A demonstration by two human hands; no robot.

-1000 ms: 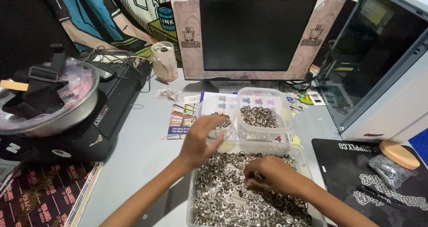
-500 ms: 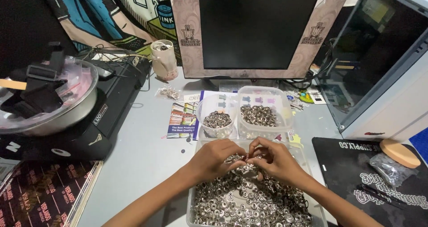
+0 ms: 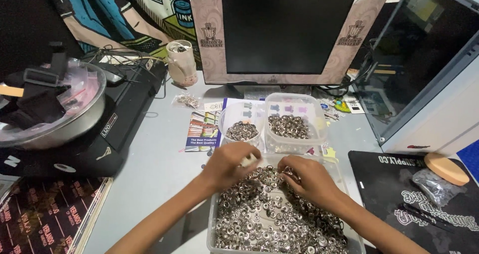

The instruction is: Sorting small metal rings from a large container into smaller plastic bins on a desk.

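Snap-button parts (image 3: pixel 269 219) fill the big clear tray (image 3: pixel 213 224) just in front of the round tub (image 3: pixel 241 129), where both hands, left (image 3: pixel 230 165) and right (image 3: pixel 309 180), curl narrowly, fingertips pinching pieces, handy for sorting.

The big tray (image 3: pixel 214 224) of metal snaps runs off the bottom edge; both hands' fingertips are buried.

My left hand (image 3: pixel 230 165) and right hand (image 3: pixel 310 180) are both bare, no gloves, no rings or bands that I can make out. Forearms run bare all the way to the bottom edge of the view, no sleeves, no watch or bracelet at either wrist. Slim arms, fingers (image 3: pixel 289 170) short-nailed as far as I can tell; finer detail is too small to read.
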